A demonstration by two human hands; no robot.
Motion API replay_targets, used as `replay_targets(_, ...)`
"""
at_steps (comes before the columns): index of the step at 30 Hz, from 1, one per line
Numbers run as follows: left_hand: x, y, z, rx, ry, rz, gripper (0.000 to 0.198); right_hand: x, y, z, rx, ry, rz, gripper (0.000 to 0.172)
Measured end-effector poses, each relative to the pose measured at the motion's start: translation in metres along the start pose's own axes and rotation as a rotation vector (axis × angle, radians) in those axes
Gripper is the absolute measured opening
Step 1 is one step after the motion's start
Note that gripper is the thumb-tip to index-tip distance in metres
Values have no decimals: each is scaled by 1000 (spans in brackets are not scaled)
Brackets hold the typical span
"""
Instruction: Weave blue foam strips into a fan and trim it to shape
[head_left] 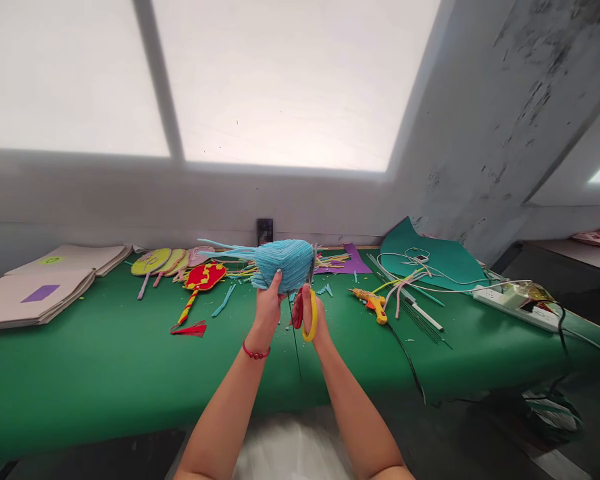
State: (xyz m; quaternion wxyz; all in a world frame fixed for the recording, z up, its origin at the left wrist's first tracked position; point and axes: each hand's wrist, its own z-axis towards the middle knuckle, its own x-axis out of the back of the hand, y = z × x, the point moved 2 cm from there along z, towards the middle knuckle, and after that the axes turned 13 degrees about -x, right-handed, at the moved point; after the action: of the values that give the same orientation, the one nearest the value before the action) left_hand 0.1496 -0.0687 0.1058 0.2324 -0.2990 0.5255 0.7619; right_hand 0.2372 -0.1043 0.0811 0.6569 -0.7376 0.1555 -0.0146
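Observation:
My left hand (269, 301) is closed around the lower edge of a light blue ribbed craft piece (285, 262), a rounded shape with thin blue strands trailing off to the left. It is held up above the green table (105, 360). My right hand (314, 313) grips scissors with red and yellow handles (307, 317). Their blades point up at the right edge of the blue piece. A thin dark wire hangs down between my hands. A red cord bracelet circles my left wrist.
A yellow glue gun (373, 301) lies right of my hands, its cord running off the table edge. Fan-shaped crafts (203, 277) and coloured strip scraps lie behind. Paper booklets (40, 287) sit far left. Teal sheet (430, 257) and power strip (515, 303) lie right.

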Motion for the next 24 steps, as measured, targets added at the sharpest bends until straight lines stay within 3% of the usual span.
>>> replay_targets(13, 0, 1, 0, 5, 27, 25, 47, 11, 3, 5, -14, 113, 0, 61)
replay_targets(18, 1, 7, 5, -31, -37, 15, 49, 16, 3, 12, -108, 1, 105, 60)
replay_targets(24, 9, 27, 23, 48, -266, 83, 51, 25, -4, 24, 67, -69, 128, 54)
